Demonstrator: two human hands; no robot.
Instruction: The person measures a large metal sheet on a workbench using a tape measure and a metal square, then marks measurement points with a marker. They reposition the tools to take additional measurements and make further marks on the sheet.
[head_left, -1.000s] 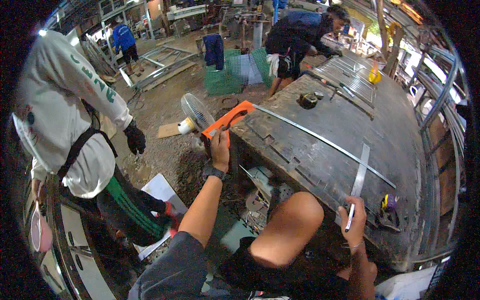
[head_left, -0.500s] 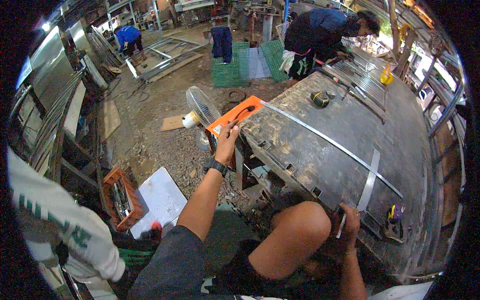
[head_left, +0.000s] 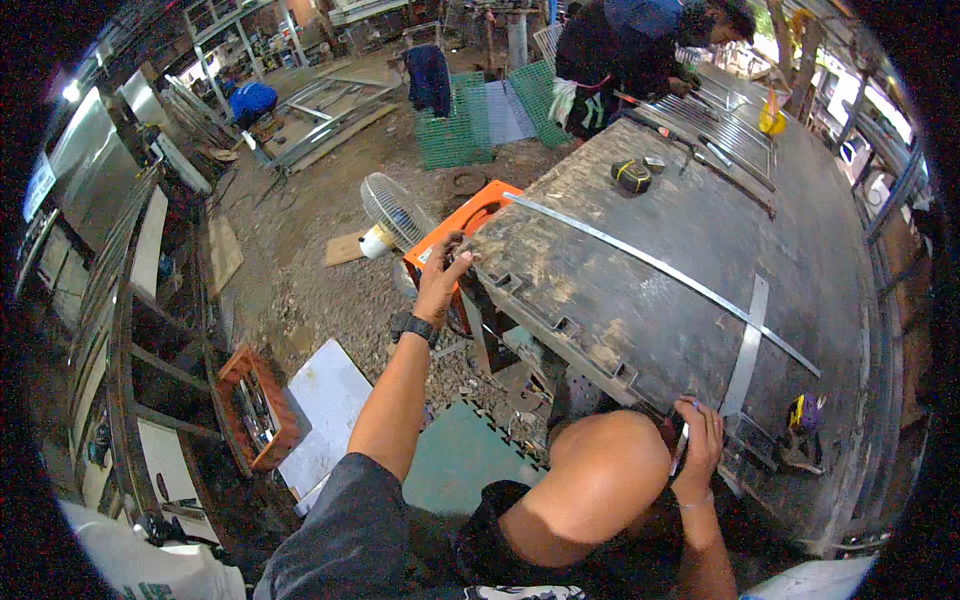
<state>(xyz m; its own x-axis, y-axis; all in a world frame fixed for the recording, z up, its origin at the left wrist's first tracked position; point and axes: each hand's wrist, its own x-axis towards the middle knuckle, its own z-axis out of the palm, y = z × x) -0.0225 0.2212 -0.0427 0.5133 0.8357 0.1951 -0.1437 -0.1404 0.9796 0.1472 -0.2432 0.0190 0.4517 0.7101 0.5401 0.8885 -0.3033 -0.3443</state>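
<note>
My left hand, with a dark watch on the wrist, is at the near left corner of the metal worktable, beside an orange panel. Its fingers are slightly apart, and no held object shows. By the table's near edge, next to my bare knee, my right hand closes on a thin flat piece with a bright edge; its kind is unclear. A long narrow metal strip lies across the tabletop, touching a wider flat metal bar near my right hand.
A black-and-yellow tape measure and a purple-and-yellow one lie on the table. Behind the orange panel stands a fan. One person bends over a metal grille; another crouches far left. A brick-red crate sits lower left.
My left hand has shifted slightly left and nearer the table corner. My right hand has risen a little with the thin piece. The pale-sleeved person at lower left has dropped toward the bottom edge.
</note>
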